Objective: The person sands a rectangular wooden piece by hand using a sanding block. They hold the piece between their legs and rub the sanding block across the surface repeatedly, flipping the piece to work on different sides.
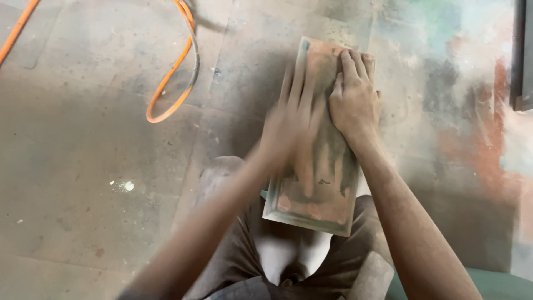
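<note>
As I look down from the head camera, I see a flat wooden panel (319, 178) with a raised frame edge resting on the person's lap, tilted away from them toward the floor. It is dusty, with reddish and grey-green patches on it.

The right hand (354, 100) lies on the top part of the panel. Its fingers are close together and bent over the far edge, so it grips the panel there. I see nothing else in that hand.

The left hand (294, 119) is on the middle of the panel, just beside the right hand. It is very blurred. The fingers look long and stretched out flat on the wood, but I cannot tell if they hold anything under them.

Under the panel I see the knees in brown shorts (239, 261). The concrete floor (83, 166) is grey and dusty. An orange hose (177, 61) makes a loop on the floor, well apart from the hands, to their left. On the right the floor has red and green paint stains (477, 133).
</note>
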